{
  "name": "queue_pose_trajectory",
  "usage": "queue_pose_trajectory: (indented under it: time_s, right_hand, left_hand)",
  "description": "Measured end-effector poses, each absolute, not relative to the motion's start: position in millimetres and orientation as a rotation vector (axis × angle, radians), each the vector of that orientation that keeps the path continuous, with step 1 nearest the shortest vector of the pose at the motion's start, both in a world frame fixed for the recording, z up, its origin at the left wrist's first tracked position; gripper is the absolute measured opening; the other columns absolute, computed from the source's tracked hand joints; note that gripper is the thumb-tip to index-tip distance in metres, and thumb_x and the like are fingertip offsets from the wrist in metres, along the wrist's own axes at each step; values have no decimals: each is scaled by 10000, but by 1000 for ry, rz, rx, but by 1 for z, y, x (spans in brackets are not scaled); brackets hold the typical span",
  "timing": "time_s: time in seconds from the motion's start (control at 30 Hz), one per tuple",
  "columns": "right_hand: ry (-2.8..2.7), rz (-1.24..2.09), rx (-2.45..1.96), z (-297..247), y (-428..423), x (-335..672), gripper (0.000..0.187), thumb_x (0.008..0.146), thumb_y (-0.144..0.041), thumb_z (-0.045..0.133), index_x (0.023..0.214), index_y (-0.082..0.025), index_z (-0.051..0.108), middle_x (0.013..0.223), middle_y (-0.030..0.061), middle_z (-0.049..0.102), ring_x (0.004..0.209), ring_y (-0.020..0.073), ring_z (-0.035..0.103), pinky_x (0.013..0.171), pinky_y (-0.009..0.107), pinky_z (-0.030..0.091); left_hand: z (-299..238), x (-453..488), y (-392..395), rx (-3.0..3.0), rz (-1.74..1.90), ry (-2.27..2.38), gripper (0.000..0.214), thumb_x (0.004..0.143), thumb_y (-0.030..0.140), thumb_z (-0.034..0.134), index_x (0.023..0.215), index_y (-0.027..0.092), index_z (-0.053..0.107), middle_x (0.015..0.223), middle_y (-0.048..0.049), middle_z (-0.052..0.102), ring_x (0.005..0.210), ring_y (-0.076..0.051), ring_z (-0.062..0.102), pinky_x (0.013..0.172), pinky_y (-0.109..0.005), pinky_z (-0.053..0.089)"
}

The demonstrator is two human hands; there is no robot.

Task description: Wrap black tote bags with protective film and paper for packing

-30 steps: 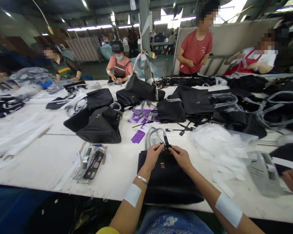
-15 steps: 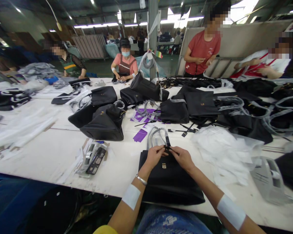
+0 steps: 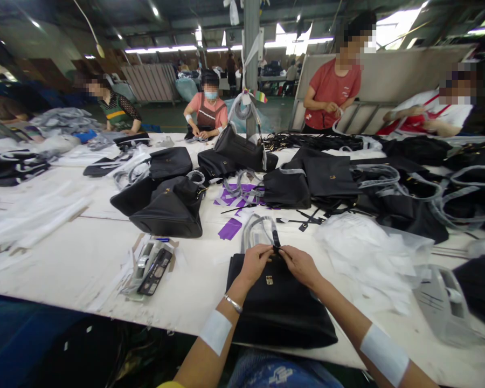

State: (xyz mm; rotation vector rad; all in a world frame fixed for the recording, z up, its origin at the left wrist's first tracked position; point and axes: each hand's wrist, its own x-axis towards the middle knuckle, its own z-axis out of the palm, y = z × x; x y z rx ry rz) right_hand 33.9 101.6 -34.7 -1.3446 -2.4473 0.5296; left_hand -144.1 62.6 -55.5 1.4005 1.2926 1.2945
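Little change since half a second ago: both hands have stayed on the top edge of the bag and closed in a bit tighter around the strap; the other person's hand seen at the near right edge one second ago is gone. Left hand [image 3: 255, 262] is at the far rim of the black handbag [image 3: 281, 312], fingertips pinched together on the base of a narrow black strap [image 3: 275, 240]. Right hand [image 3: 301, 264] meets it from the right, thumb and forefinger also pinching that strap, so both are grasping, not loose. The strap runs up from the bag's mouth, away from the person, beside the grey wrapped handle [image 3: 254, 226], which lies flat on the table [image 3: 84, 258] just beyond the bag. The handbag lies flat at the near edge of the table, centre, with a small gold clasp [image 3: 269, 279] on its face just below the left hand. A metal bracelet [image 3: 233, 303] is on the left wrist and a white band [image 3: 215, 331] on the forearm. Left of the bag, a clear packet of small parts [image 3: 151, 265]; beyond that, a second black bag [image 3: 168, 211]. Purple scraps [image 3: 229, 228] lie just left of the handle. A crumpled white wrapping pile [image 3: 367, 253] sits to the right. At the far side, a co-worker in a red shirt [image 3: 332, 86] stands, handling a pale strap, and a co-worker in a pink shirt [image 3: 207, 110] sits working.
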Motion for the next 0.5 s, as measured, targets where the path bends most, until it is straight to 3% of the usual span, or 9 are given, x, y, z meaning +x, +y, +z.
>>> queue_pose_trajectory:
  time_s: [0.13,0.3,0.5]
  right_hand:
    - [-2567,412,-1360,-33,102,32,331,1000,-331,317,986,-226,631,947,59,701,863,206,645,749,298,446]
    - [-2713,407,-1286,-29,113,36,237,964,-281,417,930,-239,648,888,55,701,841,212,641,692,282,413]
    - [-2826,403,-1231,-22,118,37,206,938,-212,438,914,-236,641,877,58,694,815,204,634,657,271,386]
  left_hand:
    - [-55,-143,62,1446,1245,1387,209,868,310,589,966,208,742,946,-66,722,782,-185,682,715,-317,598]
    - [-55,-138,61,1507,1288,1479,139,804,234,660,911,217,747,950,-53,740,898,-208,684,878,-364,544]
    - [-60,-130,59,1338,1314,1484,140,788,230,653,884,192,748,901,-62,736,844,-208,686,815,-345,553]
